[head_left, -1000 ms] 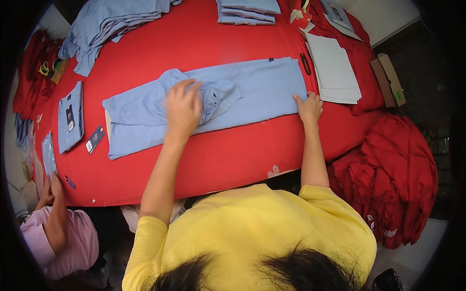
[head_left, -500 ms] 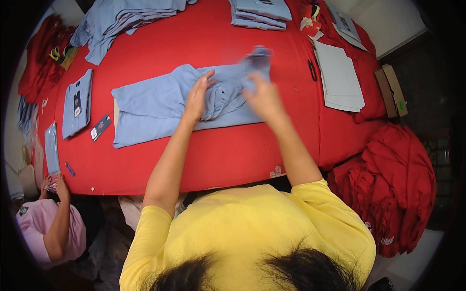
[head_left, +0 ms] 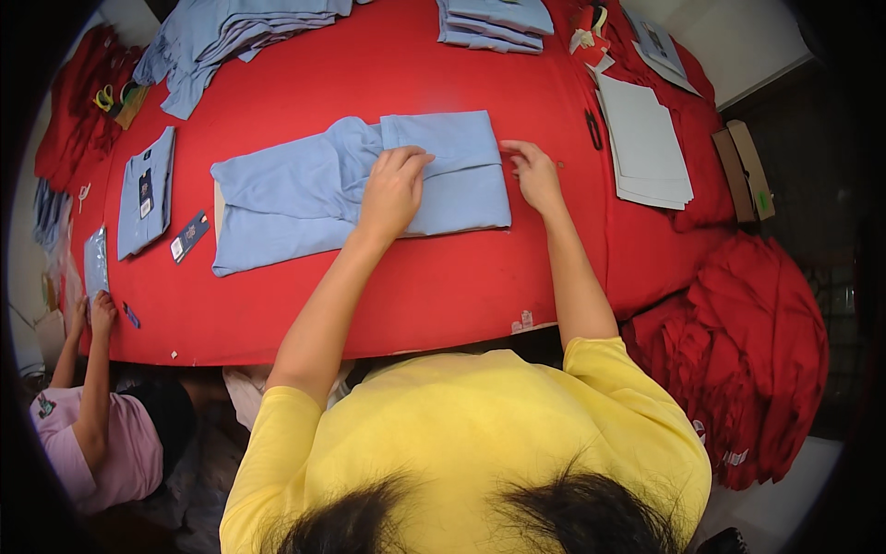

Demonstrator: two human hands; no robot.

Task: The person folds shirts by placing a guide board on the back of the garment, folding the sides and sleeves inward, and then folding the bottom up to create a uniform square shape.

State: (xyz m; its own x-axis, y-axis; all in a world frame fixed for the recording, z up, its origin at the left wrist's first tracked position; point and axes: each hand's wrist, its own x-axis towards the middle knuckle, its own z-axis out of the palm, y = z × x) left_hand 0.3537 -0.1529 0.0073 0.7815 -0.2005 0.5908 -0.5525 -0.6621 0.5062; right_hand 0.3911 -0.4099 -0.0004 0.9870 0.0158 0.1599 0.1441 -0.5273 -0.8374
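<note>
A light blue shirt (head_left: 286, 208) lies partly folded into a long rectangle in front of me, with one part doubled over near its right end. The pale edge of a board (head_left: 219, 214) peeks out at its left end. My left hand (head_left: 392, 189) rests on the shirt, its fingers stretched over the doubled part. Just off the shirt's right end is my right hand (head_left: 537, 177), fingers loosely bent and apart, holding nothing. To the left lie a dark hang tag (head_left: 190, 236) and a neatly folded blue shirt (head_left: 146, 196) with a tag on it.
A red cloth (head_left: 415, 305) covers the table. Blue shirts (head_left: 249, 32) and a folded stack (head_left: 494, 23) sit at the back. White sheets (head_left: 643, 148) and black snips (head_left: 593, 129) lie right. At lower left, a co-worker's hands (head_left: 90, 314) touch a bagged blue garment (head_left: 96, 263).
The shirt's right part has been folded over and now lies flat. My right hand has moved right, off the shirt; my left has shifted slightly right. The co-worker's hands have moved up to the bag.
</note>
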